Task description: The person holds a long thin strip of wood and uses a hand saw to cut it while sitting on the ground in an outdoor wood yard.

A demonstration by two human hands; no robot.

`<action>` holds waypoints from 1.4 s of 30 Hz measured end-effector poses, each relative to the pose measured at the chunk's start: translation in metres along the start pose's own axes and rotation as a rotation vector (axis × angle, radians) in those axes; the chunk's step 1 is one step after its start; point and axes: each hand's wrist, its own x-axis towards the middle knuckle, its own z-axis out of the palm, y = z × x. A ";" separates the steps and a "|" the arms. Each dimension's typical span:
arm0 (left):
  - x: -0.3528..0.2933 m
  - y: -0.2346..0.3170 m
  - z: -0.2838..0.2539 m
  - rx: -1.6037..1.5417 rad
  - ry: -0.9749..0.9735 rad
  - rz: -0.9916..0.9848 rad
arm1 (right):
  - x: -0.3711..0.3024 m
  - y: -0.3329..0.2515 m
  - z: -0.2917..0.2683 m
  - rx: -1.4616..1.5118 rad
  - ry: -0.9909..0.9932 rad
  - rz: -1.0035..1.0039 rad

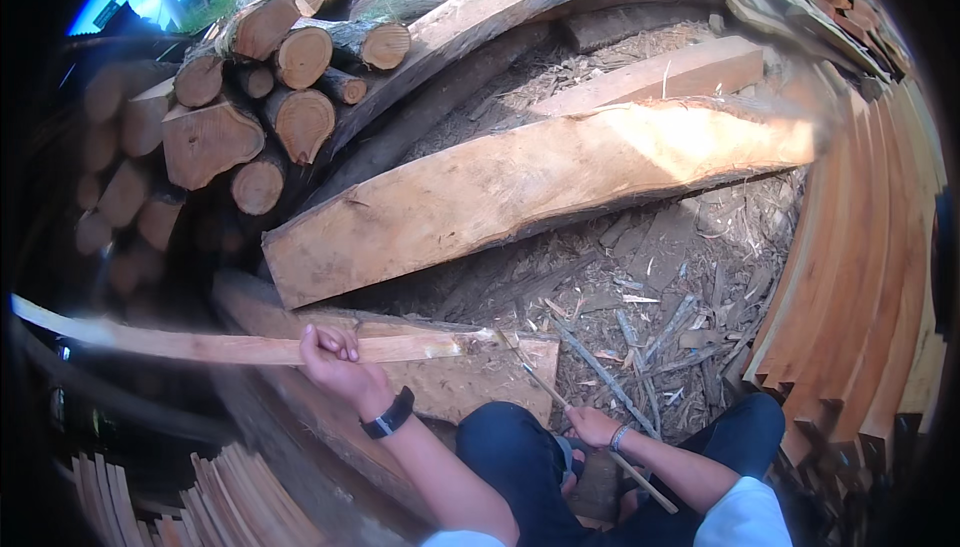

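With the left hand (338,362), grips a long pale strip (230,349) with fingers curled round it, nearer its right end than its left. With the right hand (592,427), pinches a thin stick (545,385) slanting from near that right end down past the wrist. Cannot tell whether touching there or just beside. Wears a dark watch (388,415) on the left wrist, a bracelet (618,437) on the right. Has the strip crossing above a flat board (500,377), just ahead of bent knees in dark trousers (510,457). Beyond the board, faces a thick slab (480,187), brightly lit toward its right end; behind that, a beam (680,72). Has piled logs (303,125) at far left, stacked planks (850,227) along the right, upright-looking laths (230,497) at lower left. Between slab and right knee, has ground (720,227) strewn with chips and twigs (605,375).
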 end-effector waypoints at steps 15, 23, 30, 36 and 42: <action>-0.006 0.004 -0.006 -0.052 -0.409 -0.061 | -0.029 -0.027 -0.010 0.127 -0.058 0.052; -0.008 0.006 -0.006 -0.076 -0.550 -0.089 | -0.019 -0.012 -0.007 0.120 -0.068 0.071; -0.008 0.007 -0.002 -0.073 -0.578 -0.086 | -0.034 -0.037 -0.012 0.174 -0.084 0.089; -0.003 0.005 -0.007 -0.093 -0.632 -0.092 | -0.012 -0.011 -0.009 0.150 -0.055 0.087; -0.003 0.003 -0.002 -0.100 -0.676 -0.090 | 0.003 0.010 0.000 0.142 0.048 -0.084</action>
